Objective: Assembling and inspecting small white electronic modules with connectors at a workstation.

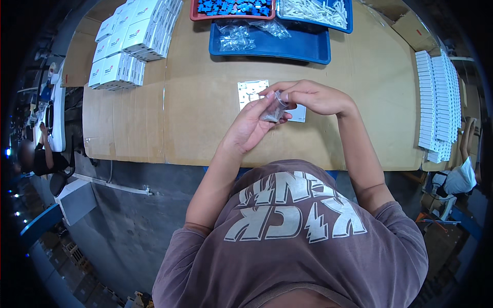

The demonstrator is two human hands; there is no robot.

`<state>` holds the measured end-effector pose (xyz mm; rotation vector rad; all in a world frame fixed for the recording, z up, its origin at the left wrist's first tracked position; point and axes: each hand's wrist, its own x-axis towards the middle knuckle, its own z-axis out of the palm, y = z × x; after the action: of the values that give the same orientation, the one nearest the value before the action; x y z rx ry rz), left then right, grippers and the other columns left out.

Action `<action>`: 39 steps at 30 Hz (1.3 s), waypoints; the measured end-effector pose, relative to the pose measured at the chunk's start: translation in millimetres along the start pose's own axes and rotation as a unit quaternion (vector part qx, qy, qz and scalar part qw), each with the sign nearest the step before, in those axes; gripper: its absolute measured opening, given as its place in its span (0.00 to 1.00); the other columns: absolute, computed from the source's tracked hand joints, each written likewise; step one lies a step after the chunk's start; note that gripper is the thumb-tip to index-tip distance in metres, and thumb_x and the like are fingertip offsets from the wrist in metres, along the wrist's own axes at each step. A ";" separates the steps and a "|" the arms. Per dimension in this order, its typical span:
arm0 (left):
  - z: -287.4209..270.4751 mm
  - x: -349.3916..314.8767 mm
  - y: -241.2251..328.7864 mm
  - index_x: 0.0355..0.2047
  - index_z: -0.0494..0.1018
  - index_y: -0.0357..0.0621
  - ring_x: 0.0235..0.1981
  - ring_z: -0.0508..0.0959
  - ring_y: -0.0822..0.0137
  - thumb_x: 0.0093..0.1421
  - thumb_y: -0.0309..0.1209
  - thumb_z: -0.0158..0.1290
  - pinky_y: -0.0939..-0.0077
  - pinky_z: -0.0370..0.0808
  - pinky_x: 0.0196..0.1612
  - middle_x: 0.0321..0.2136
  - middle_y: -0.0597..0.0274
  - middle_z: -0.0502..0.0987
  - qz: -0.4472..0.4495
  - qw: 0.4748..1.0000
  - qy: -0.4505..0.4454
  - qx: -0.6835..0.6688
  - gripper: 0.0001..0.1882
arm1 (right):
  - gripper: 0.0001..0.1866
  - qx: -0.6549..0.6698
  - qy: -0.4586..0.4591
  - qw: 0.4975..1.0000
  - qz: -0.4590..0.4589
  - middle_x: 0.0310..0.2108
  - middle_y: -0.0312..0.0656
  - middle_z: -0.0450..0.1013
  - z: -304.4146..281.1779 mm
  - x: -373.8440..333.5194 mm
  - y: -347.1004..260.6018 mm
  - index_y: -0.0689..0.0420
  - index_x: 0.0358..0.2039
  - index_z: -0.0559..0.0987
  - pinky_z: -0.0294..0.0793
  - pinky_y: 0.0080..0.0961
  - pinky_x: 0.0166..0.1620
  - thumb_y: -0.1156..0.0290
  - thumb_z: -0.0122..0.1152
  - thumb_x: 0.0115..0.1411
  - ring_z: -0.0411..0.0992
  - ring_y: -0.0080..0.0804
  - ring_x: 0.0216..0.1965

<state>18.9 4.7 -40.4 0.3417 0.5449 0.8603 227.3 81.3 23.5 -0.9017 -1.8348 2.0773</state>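
A small clear plastic bag (275, 109) with small pale contents hangs between my hands. My left hand (252, 122) grips it from the left, thumb on top and fingers curled underneath. At the bag's upper end, the bent fingers of my right hand (319, 97) pinch its edge. Beneath my hands lie a white printed card or flat box (246, 89) and a white flat piece (299, 115), both partly covered. What exactly is inside the bag is too small to tell.
Beyond my hands stands a blue tray (303, 51) holding clear plastic bags (236, 39). Behind it are a red tray (233, 17) of blue pieces and a blue tray (350, 25) of white pieces. White boxes (115, 66) rise at left; more white boxes (437, 102) line the right.
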 end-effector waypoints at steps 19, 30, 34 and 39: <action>-3.6 6.5 -4.5 0.56 0.72 0.39 0.45 0.83 0.63 0.77 0.43 0.45 0.65 0.81 0.50 0.46 0.59 0.81 0.009 1.000 -0.008 -0.011 0.21 | 0.29 -0.204 -0.006 0.979 -0.025 0.56 0.50 0.75 5.3 0.7 -18.1 0.71 0.39 0.82 0.75 0.34 0.55 0.53 0.49 0.77 0.77 0.41 0.49; -11.1 -0.1 -4.3 0.62 0.70 0.34 0.39 0.83 0.62 0.78 0.47 0.39 0.65 0.81 0.48 0.45 0.52 0.82 -0.055 0.999 0.001 -0.001 0.28 | 0.19 -0.103 0.103 0.988 -0.048 0.45 0.44 0.82 -44.0 4.7 -5.2 0.64 0.48 0.83 0.74 0.32 0.55 0.61 0.53 0.75 0.77 0.32 0.46; -8.9 -13.2 -11.8 0.57 0.75 0.31 0.41 0.82 0.66 0.76 0.38 0.48 0.68 0.79 0.51 0.42 0.55 0.83 -0.021 0.962 -0.071 0.261 0.21 | 0.15 -0.318 0.331 0.888 -0.024 0.39 0.49 0.83 -101.8 10.8 -5.9 0.61 0.44 0.85 0.77 0.33 0.44 0.62 0.60 0.70 0.81 0.37 0.38; 3.2 -23.0 -16.5 0.54 0.77 0.32 0.41 0.81 0.69 0.74 0.32 0.52 0.72 0.78 0.49 0.42 0.56 0.84 -0.069 0.944 -0.130 0.295 0.16 | 0.13 -0.341 0.476 0.810 -0.037 0.41 0.47 0.83 -174.8 31.4 2.9 0.56 0.45 0.86 0.78 0.36 0.48 0.64 0.61 0.67 0.81 0.45 0.42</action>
<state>18.8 -23.7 -38.7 0.9399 0.5632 0.4892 304.1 240.5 6.5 -1.5872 -1.8628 0.5529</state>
